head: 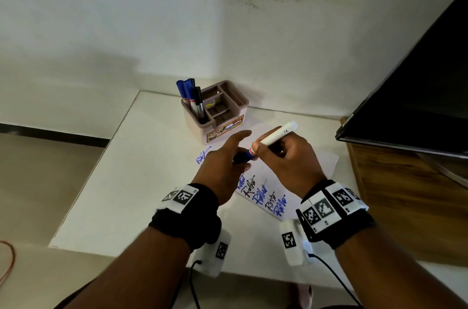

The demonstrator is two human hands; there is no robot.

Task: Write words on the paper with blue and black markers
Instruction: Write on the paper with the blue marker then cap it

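On the white desk, a beige plastic organiser box stands near the back edge, with blue-capped and black-capped markers upright in its left compartment. In front of it, the left hand grips the blue cap of a marker, thumb and fingers closed round it, forefinger stretched forward. The right hand pinches the white marker barrel, tilted up to the right. Beneath both hands lies the white paper sheet, bearing blue and black handwritten words.
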